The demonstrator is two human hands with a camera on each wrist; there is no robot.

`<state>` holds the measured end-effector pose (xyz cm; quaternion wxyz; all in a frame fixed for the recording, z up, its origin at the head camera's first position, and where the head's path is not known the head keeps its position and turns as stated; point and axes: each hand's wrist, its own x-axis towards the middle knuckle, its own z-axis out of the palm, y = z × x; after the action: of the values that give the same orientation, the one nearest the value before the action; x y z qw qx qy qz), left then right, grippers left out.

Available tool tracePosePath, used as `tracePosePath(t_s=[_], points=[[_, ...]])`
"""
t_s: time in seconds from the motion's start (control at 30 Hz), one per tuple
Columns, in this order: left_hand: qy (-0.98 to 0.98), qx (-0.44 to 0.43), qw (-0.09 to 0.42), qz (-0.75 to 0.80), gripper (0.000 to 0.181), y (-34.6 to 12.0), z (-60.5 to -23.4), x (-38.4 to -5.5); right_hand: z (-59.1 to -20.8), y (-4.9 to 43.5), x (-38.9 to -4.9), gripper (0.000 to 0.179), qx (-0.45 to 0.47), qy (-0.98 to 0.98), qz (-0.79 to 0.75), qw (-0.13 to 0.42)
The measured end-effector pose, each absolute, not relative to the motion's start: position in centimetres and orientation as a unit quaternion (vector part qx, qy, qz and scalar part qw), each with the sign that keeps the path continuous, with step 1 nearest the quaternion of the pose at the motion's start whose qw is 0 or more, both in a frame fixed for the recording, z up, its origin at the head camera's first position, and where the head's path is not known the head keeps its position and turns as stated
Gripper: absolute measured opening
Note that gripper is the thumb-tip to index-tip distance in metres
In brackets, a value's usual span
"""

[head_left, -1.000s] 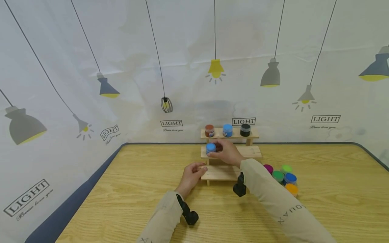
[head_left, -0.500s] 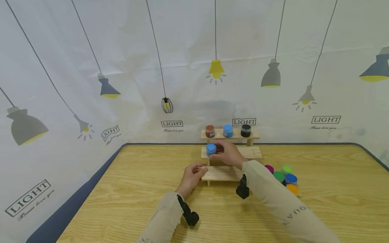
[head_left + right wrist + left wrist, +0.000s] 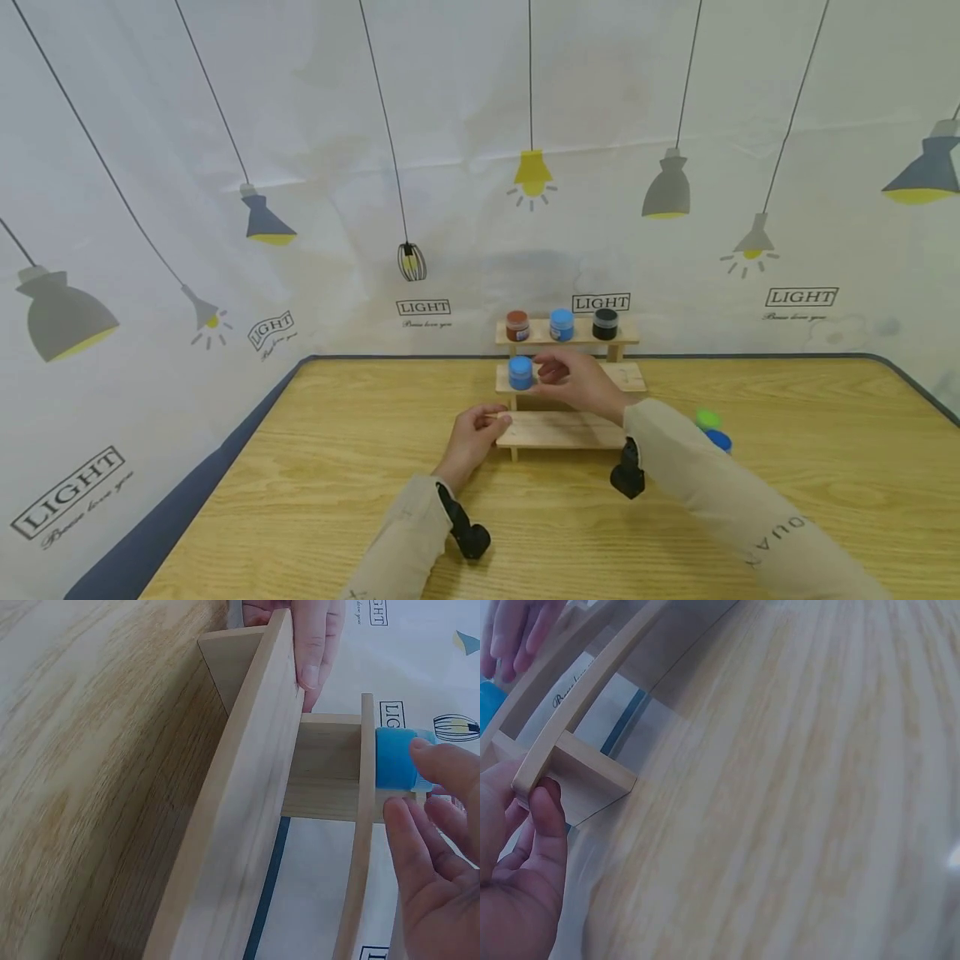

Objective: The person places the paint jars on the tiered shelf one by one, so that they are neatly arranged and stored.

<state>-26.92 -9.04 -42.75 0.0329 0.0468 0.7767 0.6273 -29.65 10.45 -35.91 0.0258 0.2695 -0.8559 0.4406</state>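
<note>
Top shelf [image 3: 539,336]: three jars [image 3: 562,325], beyond the right hand's [image 3: 583,385] fingers; this row looks done.
Middle shelf [image 3: 632,377]: blue jar [image 3: 521,373] upright, just left of those fingers; row apparently begun.
Tabletop [image 3: 360,417]: green-lidded jar [image 3: 707,418] and blue-lidded jar [image 3: 717,441], right of them, seemingly left to shelve.
Right fingers: moderately parted; contact unclear.
Left hand [image 3: 470,437]: fingers pinch the bottom shelf's [image 3: 558,429] end.
</note>
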Motion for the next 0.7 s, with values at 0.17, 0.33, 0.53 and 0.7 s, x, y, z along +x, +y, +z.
tracePosePath(t_s=[0.17,0.33,0.53,0.7], points=[[0.776,0.052,0.036,0.627,0.028,-8.9,-40.8,-25.6,-35.5,11.4,-28.8,0.037,0.280,-0.860,0.425,0.033],[0.776,0.055,0.039,0.627,0.029,-8.9,-40.8,-25.6,-35.3,12.6,-27.5,0.033,0.297,-0.858,0.418,0.023],[0.771,0.065,0.037,0.633,0.029,-9.2,-42.6,-26.9,-35.4,14.2,-26.0,0.028,0.322,-0.840,0.437,0.020],[0.773,0.060,0.030,0.631,0.031,-9.2,-43.9,-27.7,-35.6,15.7,-25.0,0.025,0.318,-0.832,0.454,0.032]])
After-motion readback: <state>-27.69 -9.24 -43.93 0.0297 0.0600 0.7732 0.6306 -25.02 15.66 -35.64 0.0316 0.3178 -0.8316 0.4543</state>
